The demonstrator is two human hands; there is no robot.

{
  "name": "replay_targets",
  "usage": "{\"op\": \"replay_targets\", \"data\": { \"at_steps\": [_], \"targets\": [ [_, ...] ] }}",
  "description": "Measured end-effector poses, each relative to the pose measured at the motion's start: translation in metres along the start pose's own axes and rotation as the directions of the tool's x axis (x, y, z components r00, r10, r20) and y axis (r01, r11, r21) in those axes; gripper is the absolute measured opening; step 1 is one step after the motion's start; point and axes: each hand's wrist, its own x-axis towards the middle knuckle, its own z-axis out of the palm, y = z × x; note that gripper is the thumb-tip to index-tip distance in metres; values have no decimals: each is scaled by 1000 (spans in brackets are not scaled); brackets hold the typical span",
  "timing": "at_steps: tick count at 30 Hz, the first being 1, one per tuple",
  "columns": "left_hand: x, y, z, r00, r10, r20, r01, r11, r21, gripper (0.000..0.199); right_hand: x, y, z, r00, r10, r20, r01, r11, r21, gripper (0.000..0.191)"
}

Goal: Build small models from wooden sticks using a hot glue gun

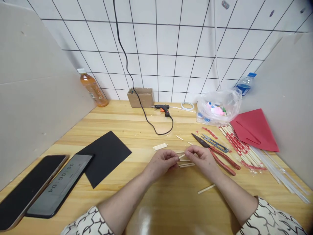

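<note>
Head view: the left hand (161, 164) pinches a short wooden stick (181, 156) in its pressed-together fingers above the table (137, 114), while the right hand (200, 159) curls its fingers just beside it. The stick looks light, stiff and thin, best held near its ends. Fingers hide whether the right hand grips it.

Craft workspace, small bench-type station: wooden workbench (110, 112) against a white tiled wall (156, 42) with black grout lines; grey cardboard partitions (36, 98) on its left and right edges; hot glue gun (162, 109), red-handled pliers (222, 160) and wooden sticks (244, 147) on top.
</note>
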Motion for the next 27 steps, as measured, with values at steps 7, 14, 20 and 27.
{"op": "replay_targets", "data": {
  "at_steps": [7, 14, 20, 27],
  "targets": [
    [-2, 1, 1, 998, 22, 65, -24, 999, 32, 25, -3, -2, 4, 998, -51, 32, 51, 999, -16, 29],
    [-4, 2, 3, 997, -29, 75, 31, 999, -30, 27, -4, -6, 1, 997, -19, 78, 19, 1000, 8, 35],
    [-2, 7, -1, 999, -23, -34, 18, 989, -149, 26, -2, -4, -2, 998, -32, 45, 34, 998, -47, 30],
    [3, 8, -9, 977, 5, -212, -72, 948, -310, 26, -2, -4, 0, 999, -17, 32, 19, 997, -75, 23]
  ]
}}
